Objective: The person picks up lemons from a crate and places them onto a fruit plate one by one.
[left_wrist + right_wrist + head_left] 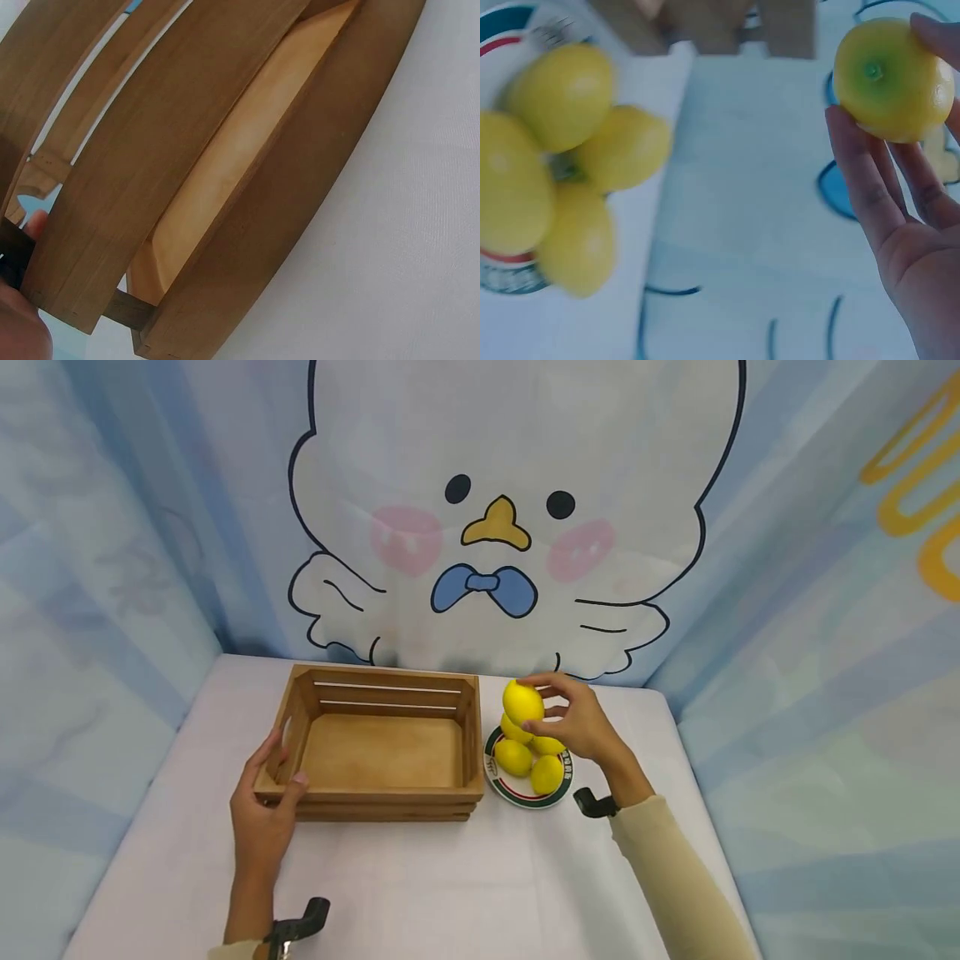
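My right hand [581, 720] pinches a yellow lemon [522, 702] between thumb and fingers, raised over a small plate [519, 798]. In the right wrist view the lemon's greenish end [874, 72] faces the camera. Several more lemons [513, 758] lie on the plate, which has a dark green and red rim. To the left stands a slatted wooden crate [390, 796], its inside bare. My left hand [264, 817] grips the crate's left end, the thumb over the front corner. In the left wrist view, the crate's slats [172, 150] hide most of that hand.
A white cloth [420, 877] covers the table. Behind it hangs a curtain [495, 635] with a cartoon bird, and pale blue curtains [840, 710] close in both sides. The plate sits close beside the crate's right end.
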Demonstrator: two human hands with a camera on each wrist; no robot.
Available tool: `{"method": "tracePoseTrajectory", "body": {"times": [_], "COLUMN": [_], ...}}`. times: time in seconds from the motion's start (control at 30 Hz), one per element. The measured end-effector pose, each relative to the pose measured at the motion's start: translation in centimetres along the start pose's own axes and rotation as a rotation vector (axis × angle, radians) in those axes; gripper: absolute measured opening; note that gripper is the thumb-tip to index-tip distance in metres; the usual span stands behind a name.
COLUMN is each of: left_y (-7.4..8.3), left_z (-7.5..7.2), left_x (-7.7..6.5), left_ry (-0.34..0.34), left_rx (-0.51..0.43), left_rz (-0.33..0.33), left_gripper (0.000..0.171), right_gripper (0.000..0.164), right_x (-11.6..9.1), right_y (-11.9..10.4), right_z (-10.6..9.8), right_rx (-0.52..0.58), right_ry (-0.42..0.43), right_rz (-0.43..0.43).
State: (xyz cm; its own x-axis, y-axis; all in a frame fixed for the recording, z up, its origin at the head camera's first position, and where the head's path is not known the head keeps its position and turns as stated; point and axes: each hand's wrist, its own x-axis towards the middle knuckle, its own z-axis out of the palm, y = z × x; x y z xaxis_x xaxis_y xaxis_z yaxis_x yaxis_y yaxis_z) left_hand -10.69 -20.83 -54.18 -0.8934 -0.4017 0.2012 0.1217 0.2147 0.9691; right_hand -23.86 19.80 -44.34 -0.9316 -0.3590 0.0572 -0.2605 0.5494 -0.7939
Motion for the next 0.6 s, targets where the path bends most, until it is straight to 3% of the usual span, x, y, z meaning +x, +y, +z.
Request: {"method": "tracePoseTrajectory", "body": {"times": [0.17, 0.3, 0.37, 0.6], "left_y": [-0.3, 1.5, 1.5, -0.7], "left_z": [-0.2, -0.1, -0.1, 0.0], "left_x": [0.1, -0.3, -0.4, 0.1], "left_ry": [-0.001, -0.007, -0.008, 0.002], "left_rx": [0.015, 0.005, 0.004, 0.004], "left_rz": [0.005, -0.008, -0.008, 0.001], "left_gripper": [0.062, 0.060, 0.060, 0.064], "right_gripper": [0.059, 0.058, 0.057, 0.057], "right_x": [-1.5, -2.2, -2.4, -2.9], "right_y": [3.9, 5.6, 6.2, 7.4], "right_z": [1.4, 2.4, 2.7, 3.5], "right_rx": [-0.056, -0.107, -0.132, -0.170], "right_ry": [0.084, 0.118, 0.125, 0.134], "right_rz": [0.080, 0.139, 0.166, 0.220]}}
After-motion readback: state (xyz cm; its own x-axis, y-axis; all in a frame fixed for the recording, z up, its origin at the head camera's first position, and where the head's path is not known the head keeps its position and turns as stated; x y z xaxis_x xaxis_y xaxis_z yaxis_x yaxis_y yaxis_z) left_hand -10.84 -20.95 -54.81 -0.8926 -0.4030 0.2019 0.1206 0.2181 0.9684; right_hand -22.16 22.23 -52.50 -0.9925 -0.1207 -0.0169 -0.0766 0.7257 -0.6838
